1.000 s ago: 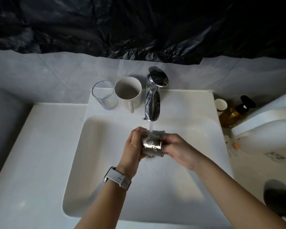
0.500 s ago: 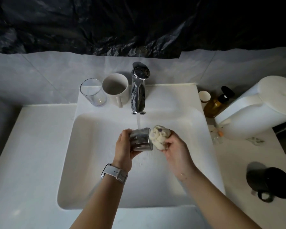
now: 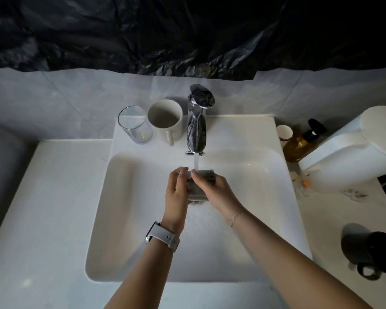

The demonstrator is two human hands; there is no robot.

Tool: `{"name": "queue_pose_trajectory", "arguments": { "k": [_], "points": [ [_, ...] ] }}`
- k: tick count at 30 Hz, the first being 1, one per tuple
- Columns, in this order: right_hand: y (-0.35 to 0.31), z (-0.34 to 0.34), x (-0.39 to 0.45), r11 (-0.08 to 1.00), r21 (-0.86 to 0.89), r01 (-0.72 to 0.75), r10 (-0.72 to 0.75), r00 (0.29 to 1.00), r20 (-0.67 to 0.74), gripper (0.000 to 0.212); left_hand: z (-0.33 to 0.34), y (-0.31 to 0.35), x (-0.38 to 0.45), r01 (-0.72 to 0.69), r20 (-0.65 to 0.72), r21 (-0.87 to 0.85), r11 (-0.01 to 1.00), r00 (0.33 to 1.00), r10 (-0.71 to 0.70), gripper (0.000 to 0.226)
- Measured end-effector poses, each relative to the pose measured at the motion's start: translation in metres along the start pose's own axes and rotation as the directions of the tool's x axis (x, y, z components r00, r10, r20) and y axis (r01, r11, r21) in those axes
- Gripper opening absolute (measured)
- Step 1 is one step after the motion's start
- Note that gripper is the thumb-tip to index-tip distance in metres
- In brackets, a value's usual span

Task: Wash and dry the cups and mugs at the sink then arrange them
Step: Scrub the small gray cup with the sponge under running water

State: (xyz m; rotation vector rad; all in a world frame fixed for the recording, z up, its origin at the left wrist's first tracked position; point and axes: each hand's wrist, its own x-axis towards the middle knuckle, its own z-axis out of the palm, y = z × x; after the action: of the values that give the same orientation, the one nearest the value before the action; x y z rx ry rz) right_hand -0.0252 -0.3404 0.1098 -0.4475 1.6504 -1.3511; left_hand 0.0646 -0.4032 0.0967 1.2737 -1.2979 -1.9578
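A small metal cup (image 3: pixel 195 191) is held over the sink basin (image 3: pixel 132 219), under water running from the chrome tap (image 3: pixel 196 130). My left hand (image 3: pixel 177 190) grips its left side. My right hand (image 3: pixel 216 190) lies over its top and right side, fingers curled round a pale cloth (image 3: pixel 207 175) pressed against the cup, and hides most of both. A clear glass (image 3: pixel 135 126) and a white mug (image 3: pixel 165 121) stand upright on the ledge left of the tap. A black mug (image 3: pixel 374 250) lies on the counter at the right.
A small cup (image 3: pixel 284 132), an amber pump bottle (image 3: pixel 299 143) and a large white appliance (image 3: pixel 354 152) crowd the right counter behind the black mug. White counter (image 3: pixel 42 219) extends to the left of the basin. Black plastic sheeting covers the wall above.
My right hand, which held the bunched cloth at the cup's right end half a second ago, has moved over the cup and covers it. The camera view has shifted slightly.
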Motion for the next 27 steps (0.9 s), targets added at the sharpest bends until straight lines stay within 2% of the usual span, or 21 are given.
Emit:
{"name": "queue_pose_trajectory", "arguments": {
  "k": [2, 3, 5, 6, 8, 10, 13, 15, 17, 18, 20, 22, 25, 27],
  "points": [
    [0.000, 0.002, 0.002, 0.998, 0.054, -0.029, 0.026, 0.998, 0.052, 0.025, -0.006, 0.002, 0.003, 0.026, -0.009, 0.048, 0.999, 1.000, -0.025, 0.025],
    [0.001, 0.003, 0.002, 0.998, 0.064, -0.008, 0.005, 0.998, 0.055, 0.023, -0.011, 0.005, 0.005, 0.051, -0.012, 0.131, 0.990, 0.999, -0.050, 0.029],
    [0.004, 0.008, 0.005, 0.996, 0.013, 0.090, -0.091, 0.996, 0.025, 0.018, -0.023, 0.015, 0.008, 0.168, 0.046, 0.314, 0.934, 0.980, -0.191, 0.044],
    [0.005, 0.010, 0.005, 0.984, -0.077, 0.162, -0.161, 0.987, 0.017, 0.018, -0.029, 0.019, 0.010, 0.244, 0.094, 0.332, 0.911, 0.953, -0.290, 0.052],
    [0.003, 0.012, 0.007, 0.899, -0.313, 0.308, -0.301, 0.951, 0.072, 0.022, -0.035, 0.030, 0.011, 0.397, 0.210, 0.186, 0.899, 0.878, -0.431, 0.058],
    [-0.002, 0.012, 0.008, 0.821, -0.432, 0.374, -0.341, 0.927, 0.155, 0.021, -0.035, 0.032, 0.016, 0.418, 0.264, 0.055, 0.907, 0.870, -0.417, 0.055],
    [-0.001, 0.011, 0.008, 0.848, -0.432, 0.306, -0.264, 0.952, 0.155, 0.030, -0.027, 0.024, 0.025, 0.306, 0.229, 0.020, 0.952, 0.925, -0.302, 0.050],
    [0.003, 0.010, 0.004, 0.915, -0.315, 0.252, -0.240, 0.968, 0.077, 0.029, -0.023, 0.018, 0.027, 0.252, 0.181, -0.001, 0.968, 0.952, -0.248, 0.045],
    [0.007, 0.008, -0.003, 0.985, -0.015, 0.170, -0.170, 0.985, 0.001, 0.017, -0.022, 0.010, 0.028, 0.165, 0.142, -0.002, 0.986, 0.976, -0.163, 0.041],
    [0.005, 0.006, -0.006, 0.980, 0.160, 0.119, -0.121, 0.993, 0.000, 0.018, -0.021, 0.007, 0.027, 0.109, 0.125, 0.002, 0.994, 0.986, -0.109, 0.039],
    [0.003, -0.003, -0.008, 0.894, 0.446, 0.045, -0.078, 0.995, 0.057, 0.014, -0.022, 0.001, 0.025, -0.009, 0.089, 0.009, 1.000, 0.996, 0.008, 0.036],
    [0.001, -0.012, -0.003, 0.792, 0.609, -0.029, -0.057, 0.991, 0.121, 0.016, -0.026, -0.002, 0.022, -0.129, 0.077, 0.015, 0.992, 0.989, 0.128, 0.031],
    [-0.003, -0.017, 0.005, 0.857, 0.514, -0.028, -0.007, 0.998, 0.066, 0.018, -0.035, -0.006, 0.021, -0.334, 0.153, 0.113, 0.936, 0.936, 0.316, 0.028],
    [-0.007, -0.015, 0.008, 0.899, 0.430, -0.077, 0.072, 0.997, 0.028, 0.026, -0.040, -0.006, 0.022, -0.416, 0.250, 0.192, 0.889, 0.896, 0.366, 0.026]
  ]
}}
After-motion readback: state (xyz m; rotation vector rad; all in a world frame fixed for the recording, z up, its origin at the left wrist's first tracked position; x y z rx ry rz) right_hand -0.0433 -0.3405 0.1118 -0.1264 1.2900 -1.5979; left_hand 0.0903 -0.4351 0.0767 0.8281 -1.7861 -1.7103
